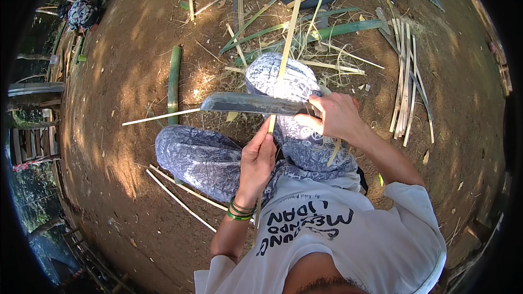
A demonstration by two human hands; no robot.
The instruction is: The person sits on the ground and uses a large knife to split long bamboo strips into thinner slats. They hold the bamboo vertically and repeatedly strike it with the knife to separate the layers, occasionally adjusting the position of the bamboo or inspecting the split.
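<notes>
My right hand point(339, 115) is closed round the handle end of a machete point(245, 103). Its broad dark blade points left, lying across a long pale bamboo strip point(292, 30). Between the thumb and fingers of my left hand point(258, 155), the near part of that strip is pinched just below the blade. The strip runs away from me over my right knee point(302, 73), which is in patterned trousers. Blade and strip appear to touch where they cross. My fingers hide most of the machete's handle.
Split bamboo strips point(403, 81) lie bundled on the dirt at right. A green bamboo pole point(174, 79) lies beyond my left knee. Shavings point(332, 60) and a green bamboo length point(348, 30) lie ahead, near a dark ring point(310, 2). More strips point(180, 198) lie at left.
</notes>
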